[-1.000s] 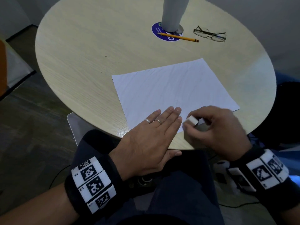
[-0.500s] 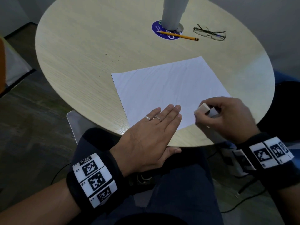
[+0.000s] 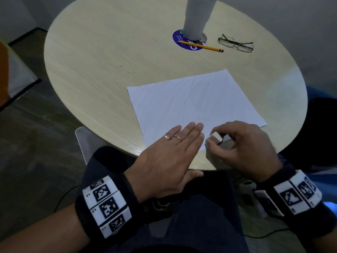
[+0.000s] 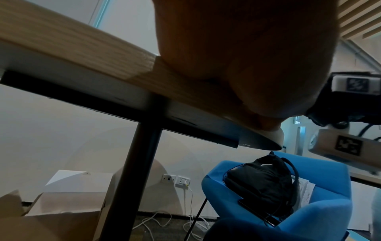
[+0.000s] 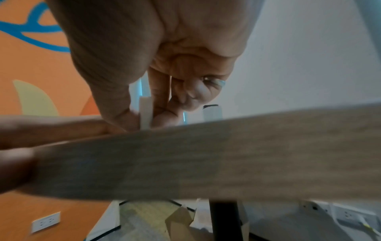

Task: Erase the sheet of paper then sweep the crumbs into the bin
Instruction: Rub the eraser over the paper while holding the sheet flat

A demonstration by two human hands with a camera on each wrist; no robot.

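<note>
Head view: right hand pinches eraser on paper.

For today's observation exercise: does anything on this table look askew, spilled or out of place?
Yes. The paper lies skewed, its near corner close to the table edge under the left hand. Dark crumbs are scattered on bare wood beyond it. The pencil lies partly across a blue sticker.
</note>
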